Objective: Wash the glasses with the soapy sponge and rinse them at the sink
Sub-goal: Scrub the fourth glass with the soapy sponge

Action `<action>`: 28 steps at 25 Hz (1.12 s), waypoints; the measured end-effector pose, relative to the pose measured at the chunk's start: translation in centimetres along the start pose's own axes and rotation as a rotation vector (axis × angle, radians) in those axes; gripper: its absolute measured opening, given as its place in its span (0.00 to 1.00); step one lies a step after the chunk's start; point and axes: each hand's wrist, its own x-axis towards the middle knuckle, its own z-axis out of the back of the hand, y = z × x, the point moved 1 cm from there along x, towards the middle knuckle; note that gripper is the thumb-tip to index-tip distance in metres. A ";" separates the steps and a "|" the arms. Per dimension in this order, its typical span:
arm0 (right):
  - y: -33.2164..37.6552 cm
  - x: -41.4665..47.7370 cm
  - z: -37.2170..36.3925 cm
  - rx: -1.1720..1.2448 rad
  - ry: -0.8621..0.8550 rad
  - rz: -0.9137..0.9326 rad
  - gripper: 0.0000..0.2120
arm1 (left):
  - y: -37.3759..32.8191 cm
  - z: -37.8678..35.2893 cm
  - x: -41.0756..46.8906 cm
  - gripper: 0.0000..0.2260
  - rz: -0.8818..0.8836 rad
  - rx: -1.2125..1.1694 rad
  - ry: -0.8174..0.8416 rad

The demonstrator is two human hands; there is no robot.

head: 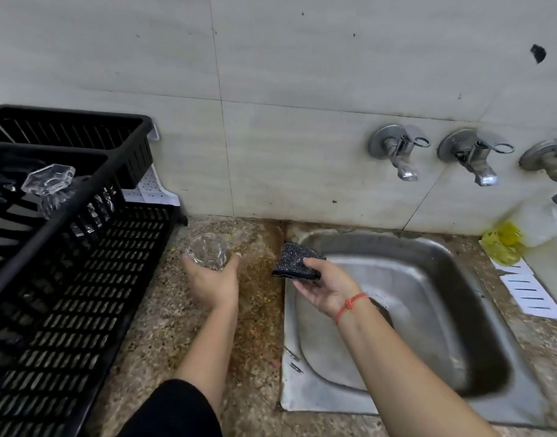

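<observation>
Our left hand (212,283) holds a clear glass (207,254) just above the speckled surface (163,326), beside the black rack (81,279), with the fingers (186,263) curled round its lower part. Our right hand (329,288) pinches a dark sponge (297,261) between thumb and fingers, over the left edge of the sink (291,326). Other glasses (48,181) sit in the rack.

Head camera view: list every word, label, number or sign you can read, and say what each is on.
No text here can be read.
The yellow label on the bottle: too blurred to read.
The white sheet right of the sink: only black dashes, no letters.
The dark marks on the sink's rim: too small to read.
</observation>
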 end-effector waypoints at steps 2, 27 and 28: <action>-0.3 0.4 -0.3 0.004 -0.034 0.010 0.03 | 0.3 -0.1 0.8 0.46 0.005 -0.007 -0.027; 6.9 -6.2 21.0 0.472 -0.153 0.110 0.05 | -5.5 -7.9 -20.5 0.23 -1.433 1.225 0.775; 7.3 -6.3 22.1 0.470 -0.143 0.106 0.05 | -5.6 -8.5 -21.7 0.23 -1.425 1.287 0.771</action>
